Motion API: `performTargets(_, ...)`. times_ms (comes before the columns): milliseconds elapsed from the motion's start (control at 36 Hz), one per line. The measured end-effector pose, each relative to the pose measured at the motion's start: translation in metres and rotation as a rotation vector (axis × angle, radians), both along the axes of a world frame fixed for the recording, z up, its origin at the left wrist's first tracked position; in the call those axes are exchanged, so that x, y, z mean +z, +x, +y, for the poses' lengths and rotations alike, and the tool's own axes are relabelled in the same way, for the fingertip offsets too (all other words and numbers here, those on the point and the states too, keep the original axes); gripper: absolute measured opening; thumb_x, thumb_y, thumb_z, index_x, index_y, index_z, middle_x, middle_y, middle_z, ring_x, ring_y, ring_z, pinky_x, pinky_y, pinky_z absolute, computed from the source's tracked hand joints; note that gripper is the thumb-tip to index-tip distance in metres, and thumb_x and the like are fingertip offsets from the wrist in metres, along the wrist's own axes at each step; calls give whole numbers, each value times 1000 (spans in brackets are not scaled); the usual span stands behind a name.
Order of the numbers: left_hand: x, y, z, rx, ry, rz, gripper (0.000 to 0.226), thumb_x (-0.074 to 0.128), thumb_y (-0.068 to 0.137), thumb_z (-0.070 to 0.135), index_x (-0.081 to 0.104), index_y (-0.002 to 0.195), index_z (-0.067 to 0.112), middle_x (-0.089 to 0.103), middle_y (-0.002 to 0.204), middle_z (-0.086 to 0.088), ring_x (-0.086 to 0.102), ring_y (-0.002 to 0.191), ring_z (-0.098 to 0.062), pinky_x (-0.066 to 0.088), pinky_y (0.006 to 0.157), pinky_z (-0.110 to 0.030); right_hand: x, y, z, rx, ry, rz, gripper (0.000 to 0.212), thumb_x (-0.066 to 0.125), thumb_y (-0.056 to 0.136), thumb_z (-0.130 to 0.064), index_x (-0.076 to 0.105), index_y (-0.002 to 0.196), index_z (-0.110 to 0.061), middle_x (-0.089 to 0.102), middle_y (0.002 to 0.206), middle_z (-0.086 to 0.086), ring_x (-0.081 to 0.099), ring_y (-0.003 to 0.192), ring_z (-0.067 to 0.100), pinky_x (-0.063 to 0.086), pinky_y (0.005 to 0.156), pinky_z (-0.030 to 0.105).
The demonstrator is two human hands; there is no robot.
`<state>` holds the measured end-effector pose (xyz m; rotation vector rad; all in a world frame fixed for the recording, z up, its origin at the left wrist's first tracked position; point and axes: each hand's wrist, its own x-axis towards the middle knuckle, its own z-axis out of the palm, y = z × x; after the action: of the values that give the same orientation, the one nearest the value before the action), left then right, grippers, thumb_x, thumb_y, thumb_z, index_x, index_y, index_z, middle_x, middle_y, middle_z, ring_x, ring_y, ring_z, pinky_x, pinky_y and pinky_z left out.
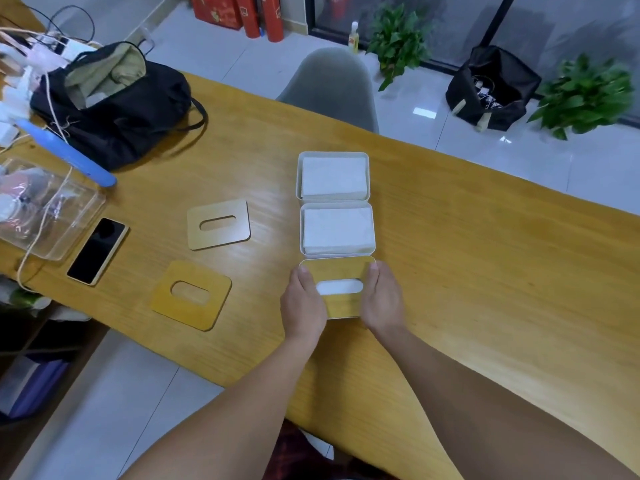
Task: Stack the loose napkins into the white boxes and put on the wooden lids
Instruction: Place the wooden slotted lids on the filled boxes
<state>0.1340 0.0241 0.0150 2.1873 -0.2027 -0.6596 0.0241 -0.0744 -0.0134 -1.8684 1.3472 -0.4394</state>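
Spanning: a long yellow-grained wooden table [467, 244] crosses the view from 10 o'clock to 5 o'clock over a pale tiled floor [450, 133].
Room: grey chair [332, 88] at 12 o'clock behind the table; potted plants [585, 95] and a black bag on the floor [491, 88] at 1 to 2 o'clock; red boxes [239, 12] at the far wall.
Table clutter: black backpack [114, 105] at 10 o'clock, blue tool [69, 154], clear plastic box [45, 209] and dark phone [97, 251] at 9 o'clock.
Boxes: three white boxes in a touching row; far box [298, 174] and middle box [302, 230] open, each filled with white napkins [334, 178].
Near box: hidden but for a sliver, under a wooden lid [337, 270] whose slot shows white.
Left hand [303, 304]: grips the lid's 9 o'clock edge, thumb on top.
Right hand [382, 299]: grips the 3 o'clock edge, thumb on top.
Spare lids: pale lid [218, 237] and yellow lid [190, 313] lie flat at 9 o'clock of the boxes, apart from each other.
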Motion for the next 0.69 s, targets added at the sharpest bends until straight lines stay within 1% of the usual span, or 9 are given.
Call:
performTargets(56,2,1,0,-13,17,-5,49,22,118,48,64,120,23,66,94,8,62,88,-10,42,80,-35,3,1,0,4,-11,22,43,20,116,-45,49,92,-23,56,87,-3,54,83,23,49,79,48)
performTargets(167,6,3,1,-30,49,-33,51,21,117,48,65,115,22,65,88,5,64,88,-25,44,79,-38,7,3,1,12,-2,59,44,18,114,-48,50,98,-22,57,91,-2,56,87,27,48,78,46)
performTargets(306,9,5,4,-79,-2,8,50,22,117,50,65,120,25,67,97,8,64,94,-17,45,83,-36,10,-5,5,17,83,-9,45,21,116,-48,51,97,-21,56,92,-2,54,89,22,45,79,43)
performTargets(417,4,11,7,-105,-72,122,48,25,117,51,64,131,27,66,120,10,62,115,-8,49,106,-38,17,-13,2,53,162,-5,42,24,116,-49,52,96,-24,56,94,-4,54,93,20,44,83,41)
performTargets(444,8,13,9,-119,-73,165,42,26,118,50,63,124,31,64,116,16,60,111,4,47,105,-32,20,-14,1,61,170,7,42,26,116,-51,52,95,-25,57,94,-4,54,93,20,44,82,40)
performTargets(500,19,18,12,-171,-84,211,27,28,119,45,53,111,41,53,101,27,54,94,20,38,91,-18,23,-17,-3,41,162,34,42,32,114,-56,58,103,-25,61,105,-4,58,96,17,47,84,40)
performTargets(556,27,25,15,-200,-98,248,21,29,119,47,49,110,45,47,97,31,51,96,10,36,86,-18,29,-19,-3,-24,111,50,40,42,112,-56,61,117,-22,61,119,-2,60,104,15,52,94,42)
performTargets(639,32,44,27,-219,-114,245,38,30,116,55,61,132,41,61,123,27,54,120,-3,38,99,-24,47,-15,3,-65,-49,51,31,54,110,-49,60,118,-19,57,114,-4,56,106,19,52,97,47)
performTargets(694,37,59,37,-235,-89,221,54,32,115,59,57,152,29,60,143,17,52,132,-5,36,106,-27,63,-5,10,-23,-133,45,25,56,109,-45,60,113,-20,56,109,-7,54,103,17,52,94,46)
